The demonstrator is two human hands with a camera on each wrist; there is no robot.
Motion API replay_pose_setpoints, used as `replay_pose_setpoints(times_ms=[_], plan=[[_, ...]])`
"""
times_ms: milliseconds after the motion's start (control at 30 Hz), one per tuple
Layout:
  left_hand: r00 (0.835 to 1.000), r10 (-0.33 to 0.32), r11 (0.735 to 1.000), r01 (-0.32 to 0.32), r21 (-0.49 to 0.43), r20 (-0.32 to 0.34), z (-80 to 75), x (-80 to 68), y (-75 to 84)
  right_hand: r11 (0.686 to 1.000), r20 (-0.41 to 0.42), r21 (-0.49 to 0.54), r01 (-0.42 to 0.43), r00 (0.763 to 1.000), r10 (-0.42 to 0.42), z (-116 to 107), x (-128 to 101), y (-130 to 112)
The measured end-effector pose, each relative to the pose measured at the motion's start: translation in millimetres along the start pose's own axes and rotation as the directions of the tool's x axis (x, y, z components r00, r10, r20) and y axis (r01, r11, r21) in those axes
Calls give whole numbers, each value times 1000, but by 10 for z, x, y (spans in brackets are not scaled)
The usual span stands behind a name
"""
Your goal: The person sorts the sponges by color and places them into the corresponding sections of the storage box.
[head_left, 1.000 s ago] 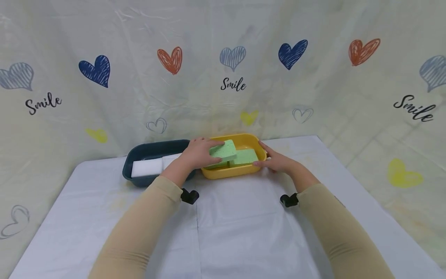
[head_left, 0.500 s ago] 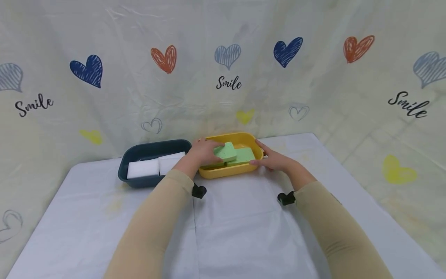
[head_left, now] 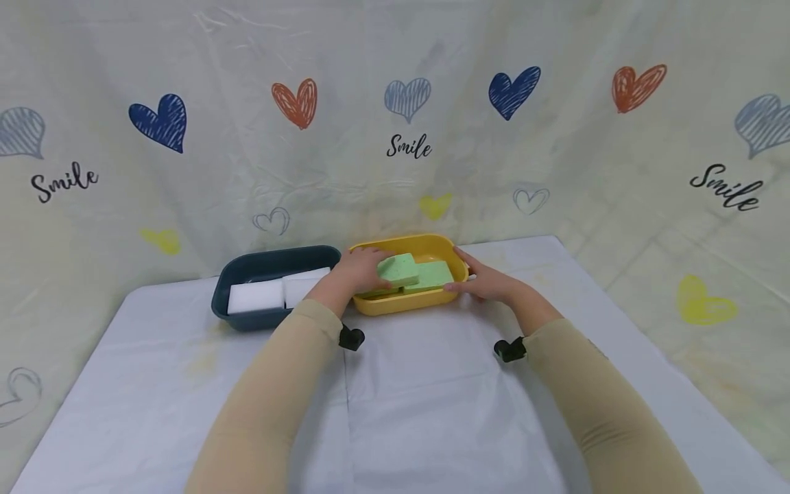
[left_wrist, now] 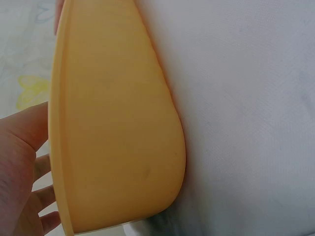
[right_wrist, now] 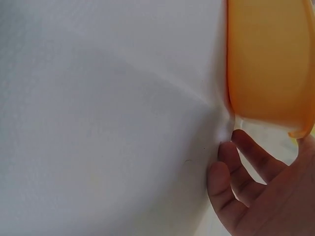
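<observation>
Sponges only in head view

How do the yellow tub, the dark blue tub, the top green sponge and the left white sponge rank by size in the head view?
1. dark blue tub and yellow tub: look about alike, not ranked.
2. left white sponge.
3. top green sponge, though the left hand covers part of it, so this is unsure.

"Smile" stands three times on the heart-printed backdrop.
</observation>
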State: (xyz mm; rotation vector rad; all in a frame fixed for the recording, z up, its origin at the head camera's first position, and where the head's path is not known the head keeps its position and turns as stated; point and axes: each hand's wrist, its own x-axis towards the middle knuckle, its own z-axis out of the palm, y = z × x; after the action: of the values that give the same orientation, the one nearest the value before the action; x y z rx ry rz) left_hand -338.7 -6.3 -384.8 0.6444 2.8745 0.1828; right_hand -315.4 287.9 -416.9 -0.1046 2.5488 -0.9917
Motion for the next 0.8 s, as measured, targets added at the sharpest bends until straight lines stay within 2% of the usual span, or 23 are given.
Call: replay_pose_setpoints(times_ms=[200, 567, 667, 800], plan=[[1000, 21, 1000, -21, -20, -14, -3, -48, -9, 1000, 0, -16, 9, 1000, -9, -7, 12, 2], [997, 79, 997, -79, -5, -27, -47, -105, 77, 999, -29, -32, 9, 1000, -10, -93, 50, 126], [995, 91, 996, -91, 13, -41, -50, -143, 88, 997, -65, -71, 22, 998, -27, -102, 30, 172], [991, 117, 992, -114, 50, -66, -70, -261, 80, 989, -143, -130, 76, 985, -95, -104, -37, 209]])
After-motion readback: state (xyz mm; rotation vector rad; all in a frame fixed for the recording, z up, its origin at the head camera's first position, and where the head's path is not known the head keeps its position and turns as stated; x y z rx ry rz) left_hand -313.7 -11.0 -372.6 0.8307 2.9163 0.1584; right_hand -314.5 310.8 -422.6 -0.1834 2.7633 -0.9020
